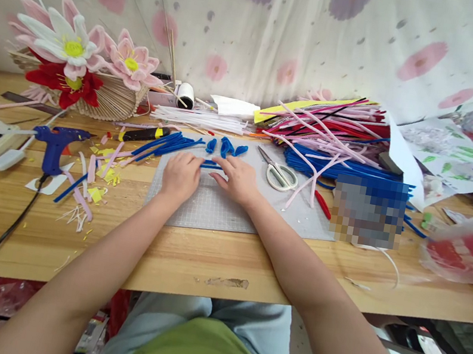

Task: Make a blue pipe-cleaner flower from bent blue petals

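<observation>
Blue pipe cleaner [210,165] flat on mat [213,206], long axis left-right; pinched between both hands [181,175] [239,179].

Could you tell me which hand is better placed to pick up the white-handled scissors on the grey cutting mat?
The right hand, probably: the white-handled scissors lie just to its right on the grey cutting mat, while the left hand sits farther away.

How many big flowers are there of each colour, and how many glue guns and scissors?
Pink and white flowers: 2
Red flowers: 1
Blue glue guns: 1
Scissors: 1
Total: 5
The left hand and right hand hold a blue pipe cleaner.
</observation>
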